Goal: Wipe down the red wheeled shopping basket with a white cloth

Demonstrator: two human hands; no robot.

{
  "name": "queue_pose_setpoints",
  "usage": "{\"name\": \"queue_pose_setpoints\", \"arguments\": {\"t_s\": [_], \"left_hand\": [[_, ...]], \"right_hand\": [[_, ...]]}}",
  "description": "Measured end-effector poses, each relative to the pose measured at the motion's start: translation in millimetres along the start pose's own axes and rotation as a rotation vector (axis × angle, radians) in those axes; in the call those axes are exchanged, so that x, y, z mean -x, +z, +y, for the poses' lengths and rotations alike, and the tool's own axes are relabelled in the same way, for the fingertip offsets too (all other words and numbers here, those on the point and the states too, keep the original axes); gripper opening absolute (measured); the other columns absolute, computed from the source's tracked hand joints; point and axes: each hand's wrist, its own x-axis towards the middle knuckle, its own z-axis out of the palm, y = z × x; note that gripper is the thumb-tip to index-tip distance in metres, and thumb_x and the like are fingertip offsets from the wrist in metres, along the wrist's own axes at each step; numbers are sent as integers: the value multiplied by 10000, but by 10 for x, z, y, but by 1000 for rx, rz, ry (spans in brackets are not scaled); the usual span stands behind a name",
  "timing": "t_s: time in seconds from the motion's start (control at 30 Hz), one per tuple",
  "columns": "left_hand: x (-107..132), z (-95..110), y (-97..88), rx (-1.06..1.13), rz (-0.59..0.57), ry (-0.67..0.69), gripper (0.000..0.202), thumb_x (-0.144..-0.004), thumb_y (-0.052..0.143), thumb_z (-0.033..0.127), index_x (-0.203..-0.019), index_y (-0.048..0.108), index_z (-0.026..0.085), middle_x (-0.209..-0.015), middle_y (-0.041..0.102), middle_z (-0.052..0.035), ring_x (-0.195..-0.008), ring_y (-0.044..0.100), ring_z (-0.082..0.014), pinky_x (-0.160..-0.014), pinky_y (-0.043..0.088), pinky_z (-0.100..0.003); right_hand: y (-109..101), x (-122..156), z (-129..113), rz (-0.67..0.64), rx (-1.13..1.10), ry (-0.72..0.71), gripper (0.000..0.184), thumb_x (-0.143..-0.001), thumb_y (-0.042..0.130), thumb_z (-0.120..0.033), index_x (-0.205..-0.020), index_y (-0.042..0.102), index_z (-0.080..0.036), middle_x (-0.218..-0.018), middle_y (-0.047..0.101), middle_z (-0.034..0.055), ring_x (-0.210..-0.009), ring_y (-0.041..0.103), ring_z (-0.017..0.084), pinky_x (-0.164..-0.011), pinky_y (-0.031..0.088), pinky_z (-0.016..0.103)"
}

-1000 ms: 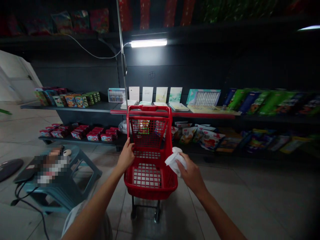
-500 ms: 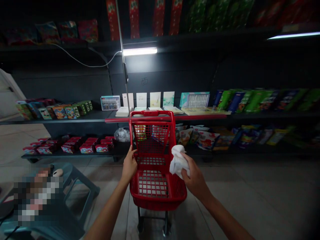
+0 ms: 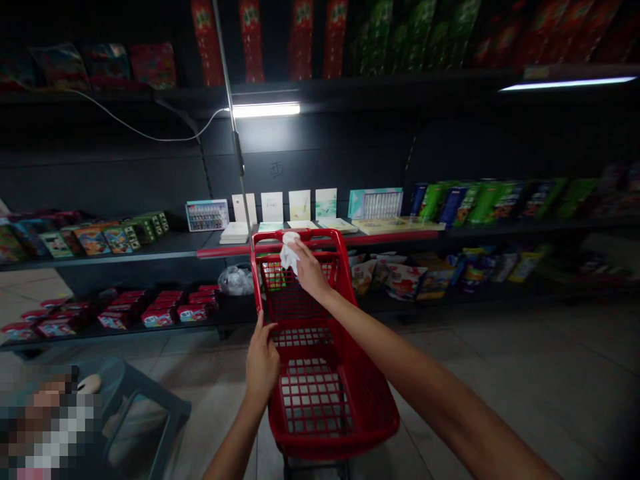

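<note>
A red plastic shopping cart (image 3: 370, 407) with a grid basket stands in front of me. My left hand (image 3: 263, 360) is closed on the left edge of its basket, fingertips curling over the rim. My right hand (image 3: 313, 273) reaches across the cart and pinches a crumpled white cloth (image 3: 290, 259). That cloth lies against the cart's top handle bar (image 3: 317, 234) near its middle. The fingers of my right hand partly cover the cloth.
Behind the cart runs a dark shelf with upright booklets (image 3: 300, 205), boxed pen sets (image 3: 376, 203) and green snack bags (image 3: 485, 202). Red boxes (image 3: 160, 310) fill the lower shelf. A blue-grey stool (image 3: 173, 417) stands at left; a thin metal pole (image 3: 227, 80) rises by the cart.
My right hand has carried the white cloth from the cart's right side up and leftward onto the handle bar. The cart appears slightly nearer and turned. My left hand stays on the left edge.
</note>
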Motion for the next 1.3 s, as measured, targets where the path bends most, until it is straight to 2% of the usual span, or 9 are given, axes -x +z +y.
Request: {"name": "queue_pose_setpoints", "arguments": {"t_s": [0.2,0.3,0.43,0.6,0.7,0.83,0.9,1.07,1.3], "left_hand": [[41,89,-33,-56,36,-31,326,-931,461,106,-1044,741,230,-1661,448,-21,-1436,550,-216,-1235,418,-385],[32,122,-44,-68,31,-46,309,-946,463,123,-1045,734,232,-1666,440,-20,-1432,555,-211,-1218,435,-373],[34,180,-57,-80,6,-52,301,-929,466,97,-987,731,227,-1672,429,-30,-1416,572,-217,-1192,458,-369],[66,248,-65,-80,-44,-60,320,-882,444,31,-865,702,219,-1681,411,-44,-1371,613,-226,-1164,479,-387],[85,277,-48,-99,-42,-62,339,-865,437,8,-867,701,222,-1680,412,-40,-1381,605,-218,-1161,480,-378],[116,312,-15,-127,-37,-74,351,-842,427,-10,-801,689,219,-1667,433,-37,-1392,598,-219,-1148,492,-367],[134,328,-4,-126,-40,-79,343,-834,438,-10,-789,687,220,-1656,450,-40,-1407,585,-221,-1146,494,-363],[153,373,-4,-138,-65,-108,328,-838,436,1,-784,678,217,-1687,397,-40,-1355,625,-212,-1128,497,-343],[129,473,-29,-171,-92,-176,312,-869,434,43,-767,668,224,-1715,338,11,-1244,690,-179,-1077,509,-286]], "right_hand": [[485,-260,370,-365,269,-63,692,-898,465,30,-1567,484,-146,-1619,478,151,-1563,362,222,-1308,275,458],[379,0,728,-231,369,8,749,-903,389,38,-1623,401,-166,-1676,403,107,-1591,297,185,-1327,240,424],[219,382,1114,46,453,406,896,-851,371,38,-1699,202,-199,-1755,197,110,-1595,295,238,-1250,389,424],[451,603,1126,297,397,574,1006,-812,372,52,-1703,-49,-150,-1767,-3,176,-1630,167,290,-1235,385,475],[718,528,901,312,305,462,953,-818,343,68,-1707,85,-160,-1766,41,185,-1621,203,260,-1223,388,439],[1017,242,534,132,286,152,610,-947,399,-24,-1473,599,-258,-1560,515,111,-1403,492,238,-1168,434,400],[1135,126,422,51,359,69,398,-994,501,-135,-1305,708,-270,-1375,640,103,-1237,556,257,-1112,460,416],[1385,245,475,-140,438,7,292,-1044,502,-254,-1257,699,-220,-1291,671,113,-1153,559,252,-968,515,347],[1422,897,600,-404,372,113,412,-983,485,-129,-1300,705,-274,-1267,717,80,-1150,631,211,-944,537,303]]}}
